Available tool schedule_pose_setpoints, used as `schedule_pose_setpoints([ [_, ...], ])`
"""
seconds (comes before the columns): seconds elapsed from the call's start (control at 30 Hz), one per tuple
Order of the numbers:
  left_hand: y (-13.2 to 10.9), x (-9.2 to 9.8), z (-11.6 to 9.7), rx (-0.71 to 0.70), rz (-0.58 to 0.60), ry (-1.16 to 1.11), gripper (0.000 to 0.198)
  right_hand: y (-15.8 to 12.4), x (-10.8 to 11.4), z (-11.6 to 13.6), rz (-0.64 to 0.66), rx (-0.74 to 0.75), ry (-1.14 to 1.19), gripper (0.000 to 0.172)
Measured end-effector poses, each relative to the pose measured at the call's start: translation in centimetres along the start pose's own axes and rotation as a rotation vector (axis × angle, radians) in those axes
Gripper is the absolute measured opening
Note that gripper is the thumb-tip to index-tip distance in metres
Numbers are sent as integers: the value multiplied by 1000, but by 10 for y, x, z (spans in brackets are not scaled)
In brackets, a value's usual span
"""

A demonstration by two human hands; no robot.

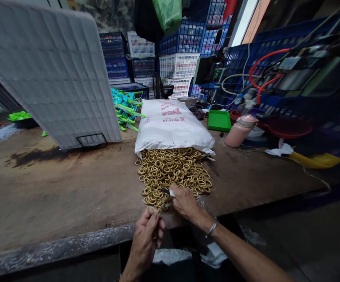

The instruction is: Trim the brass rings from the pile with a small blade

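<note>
Many brass-coloured rings (174, 170) spill in a heap from the mouth of a white sack (172, 121) with red print. My left hand (148, 231), at the table's front edge, is closed in a pinch, with what looks like one brass-coloured ring between thumb and forefinger. Just to its right, my right hand (186, 201) reaches over the near side of the heap. Its fingers are closed around a small tool with a dark tip (165, 190) and a pale part by the fingers; its exact kind cannot be made out. A metal bracelet circles my right wrist.
A tall pale ribbed panel (60, 78) stands on the table at left. Green and teal pieces (127, 109) lie behind it. To the right are a green tray (219, 120), a pink bottle (239, 131) and a yellow scoop (317, 159). Stacked crates (177, 64) line the back.
</note>
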State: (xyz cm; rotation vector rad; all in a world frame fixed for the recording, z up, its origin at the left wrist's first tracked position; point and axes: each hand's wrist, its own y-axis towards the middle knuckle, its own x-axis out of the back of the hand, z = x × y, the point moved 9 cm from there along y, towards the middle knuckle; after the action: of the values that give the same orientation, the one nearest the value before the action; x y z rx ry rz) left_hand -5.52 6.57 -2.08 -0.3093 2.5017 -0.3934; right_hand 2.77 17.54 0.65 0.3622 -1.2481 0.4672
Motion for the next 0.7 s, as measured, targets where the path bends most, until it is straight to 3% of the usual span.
schedule_pose_setpoints([
  [0.13, 6, 4, -10, -72, 10, -80, 21, 14, 5, 11, -81, 80, 30, 11],
  [0.37, 9, 19, -8, -92, -29, -159, 16, 25, -10, 24, -10, 99, -1, 11],
  [0.53, 11, 20, -6, -41, -20, -243, 24, 29, -16, 24, 24, 73, -2, 12],
  [0.7, 15, 29, 0, 16, -72, -312, 19, 27, -11, 18, -50, 80, 123, 7],
])
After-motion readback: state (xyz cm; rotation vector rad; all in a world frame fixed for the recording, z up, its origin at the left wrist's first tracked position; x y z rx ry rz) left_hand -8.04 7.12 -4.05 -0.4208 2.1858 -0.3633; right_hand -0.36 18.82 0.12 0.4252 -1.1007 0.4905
